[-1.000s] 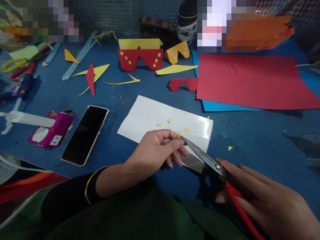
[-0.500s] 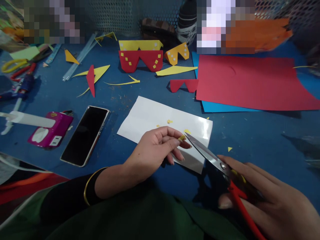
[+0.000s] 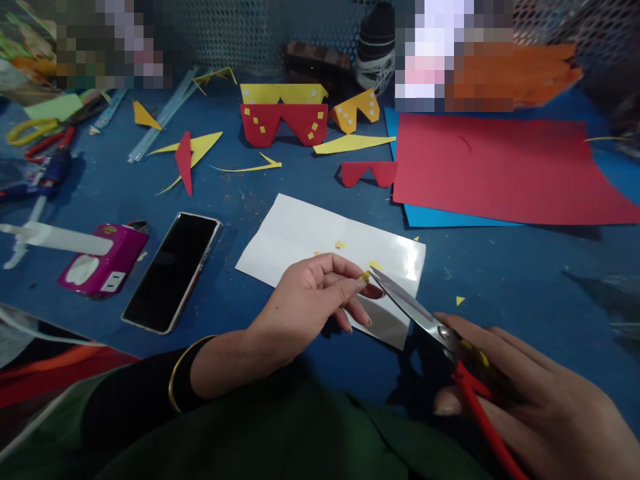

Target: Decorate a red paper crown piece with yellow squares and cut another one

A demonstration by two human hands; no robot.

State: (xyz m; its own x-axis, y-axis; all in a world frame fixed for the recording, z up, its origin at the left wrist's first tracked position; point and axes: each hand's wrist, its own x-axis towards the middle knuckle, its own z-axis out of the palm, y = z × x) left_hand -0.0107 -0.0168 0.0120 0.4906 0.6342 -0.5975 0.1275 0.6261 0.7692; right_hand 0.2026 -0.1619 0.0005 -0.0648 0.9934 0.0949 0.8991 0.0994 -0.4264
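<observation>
Scissors [image 3: 407,303] with red handles are wrapped in the right hand [image 3: 535,393] in the head view, their tips just beside a small yellow piece [image 3: 366,275]; whether the blades are fully together, I cannot tell. The left hand [image 3: 313,293] pinches that piece between thumb and forefinger, probably by one end so its free edge clears the fingertips. White paper [image 3: 295,230] lies beneath this hand, perhaps to make the yellow bits [image 3: 341,245] easy to spot. Toward the blue table's [image 3: 500,280] near left edge rests a phone [image 3: 173,273], presumably clear of the blades.
</observation>
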